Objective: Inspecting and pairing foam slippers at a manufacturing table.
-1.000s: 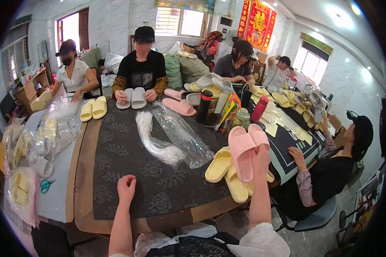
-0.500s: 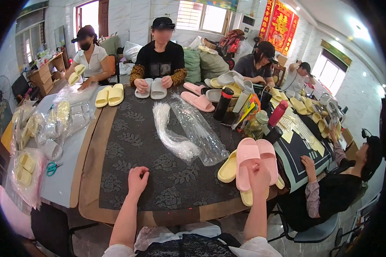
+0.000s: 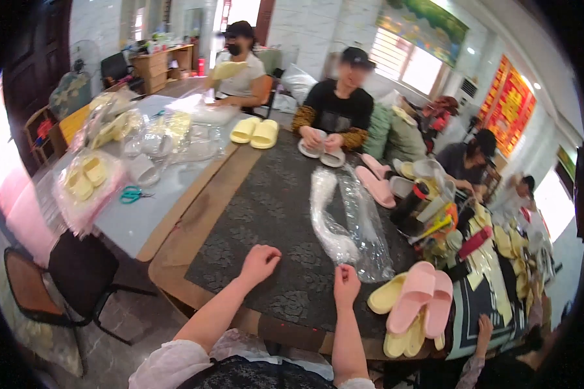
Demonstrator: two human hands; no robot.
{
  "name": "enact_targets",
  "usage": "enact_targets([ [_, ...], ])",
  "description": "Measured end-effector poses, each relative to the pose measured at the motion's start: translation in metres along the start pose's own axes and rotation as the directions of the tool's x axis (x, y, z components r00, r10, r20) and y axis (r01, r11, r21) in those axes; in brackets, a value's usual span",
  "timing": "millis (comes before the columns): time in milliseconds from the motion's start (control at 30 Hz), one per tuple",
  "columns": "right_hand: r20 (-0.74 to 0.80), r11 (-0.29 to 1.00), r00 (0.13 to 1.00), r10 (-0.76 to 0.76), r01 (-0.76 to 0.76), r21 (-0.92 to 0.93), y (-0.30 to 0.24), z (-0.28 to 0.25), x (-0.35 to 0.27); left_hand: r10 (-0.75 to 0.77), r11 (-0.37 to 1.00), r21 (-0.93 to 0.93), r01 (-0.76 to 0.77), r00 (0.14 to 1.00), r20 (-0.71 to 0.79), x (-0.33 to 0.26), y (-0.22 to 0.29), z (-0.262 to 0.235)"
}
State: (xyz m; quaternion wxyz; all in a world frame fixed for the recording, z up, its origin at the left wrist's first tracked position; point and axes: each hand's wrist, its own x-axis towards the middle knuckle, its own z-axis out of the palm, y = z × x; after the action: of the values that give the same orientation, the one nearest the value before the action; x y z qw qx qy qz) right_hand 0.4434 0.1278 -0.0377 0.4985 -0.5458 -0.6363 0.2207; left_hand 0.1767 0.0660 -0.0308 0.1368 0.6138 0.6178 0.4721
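My left hand (image 3: 261, 264) is over the dark floral mat (image 3: 240, 227), fingers curled in, with nothing visible in them. At the near end of a bundle of thin, clear plastic strands (image 3: 324, 211) is my right hand (image 3: 347, 286), its thumb and fingers pinched together. Whether a strand is between those fingertips I cannot tell. Clear plastic bags (image 3: 368, 227) lie along the bundle's right side. Right of my right hand, a pair of pink slippers (image 3: 414, 299) rests on top of yellow slippers (image 3: 402, 342).
Bagged yellow slippers (image 3: 87, 178) and teal scissors (image 3: 133, 194) lie on the left table. Across from me a person handles grey slippers (image 3: 331, 157), with yellow slippers (image 3: 264, 134) nearby. A black bottle (image 3: 410, 206) and a red bottle (image 3: 475, 242) stand among the clutter at right.
My right hand has let go of the pink slipper and moved left to the strands' near end. The pink pair stays on the yellow slippers. The whole view has turned left and tilted.
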Motion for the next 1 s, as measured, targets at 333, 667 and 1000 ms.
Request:
enact_targets([
  [333,0.108,0.994,0.994,-0.011,-0.001,0.109,0.014,-0.004,0.0,0.038,0.999,-0.02,-0.039,0.999,-0.037,0.003,-0.001,0.005],
  [667,0.149,0.995,0.989,-0.002,-0.013,0.1,0.023,-0.003,0.0,-0.137,0.869,-0.397,0.296,0.914,0.381,-0.003,-0.03,-0.063],
  [1000,0.137,0.996,0.99,-0.022,0.01,0.086,0.013,-0.004,-0.002,-0.197,0.882,-0.321,0.345,0.889,0.413,-0.032,-0.031,-0.116],
])
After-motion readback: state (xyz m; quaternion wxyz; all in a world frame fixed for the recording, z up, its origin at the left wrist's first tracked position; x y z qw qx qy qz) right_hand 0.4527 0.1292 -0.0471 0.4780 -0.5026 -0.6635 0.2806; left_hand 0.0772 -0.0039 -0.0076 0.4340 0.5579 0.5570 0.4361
